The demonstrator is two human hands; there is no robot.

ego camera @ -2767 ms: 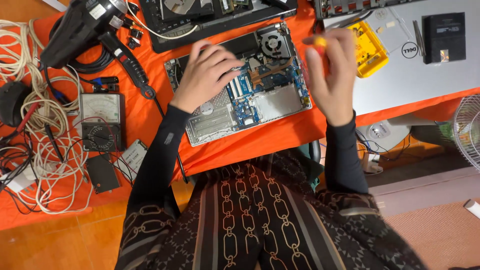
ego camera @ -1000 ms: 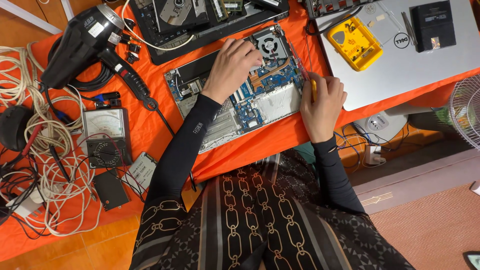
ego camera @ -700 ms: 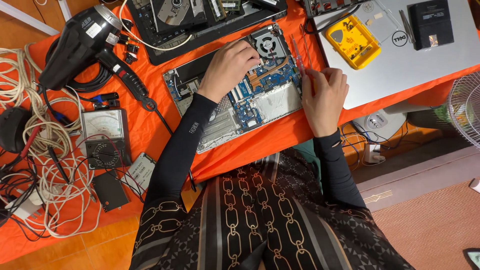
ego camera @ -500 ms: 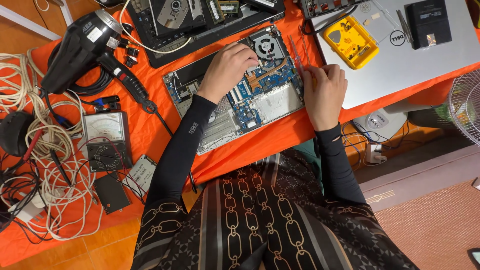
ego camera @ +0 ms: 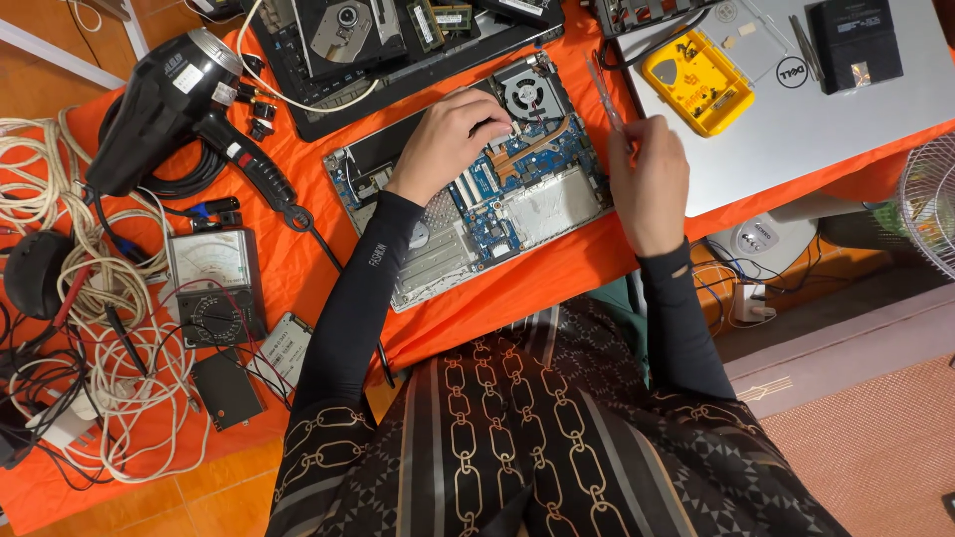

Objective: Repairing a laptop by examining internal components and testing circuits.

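An opened laptop base (ego camera: 557, 204) lies on the orange cloth, its blue circuit board, copper heat pipe and round fan (ego camera: 522, 89) exposed. My left hand (ego camera: 453, 134) rests on the board just left of the fan, fingers curled down onto it. At the base's right edge my right hand (ego camera: 649, 174) holds a thin, pale reddish screwdriver-like tool (ego camera: 604, 91). The tool's tip points up and away from me, beside the fan corner. Both arms wear black sleeves.
A black heat gun (ego camera: 169, 94) and an analog multimeter (ego camera: 214, 288) lie left, among white cables (ego camera: 60, 298). Another dismantled laptop (ego camera: 398, 40) sits behind. A silver laptop lid (ego camera: 826, 129) on the right carries a yellow parts case (ego camera: 696, 80). A white fan grille (ego camera: 930, 209) stands at the right edge.
My right hand came down from a raised position to the laptop's right edge, the tool now pointing away. My left hand stayed on the board by the fan.
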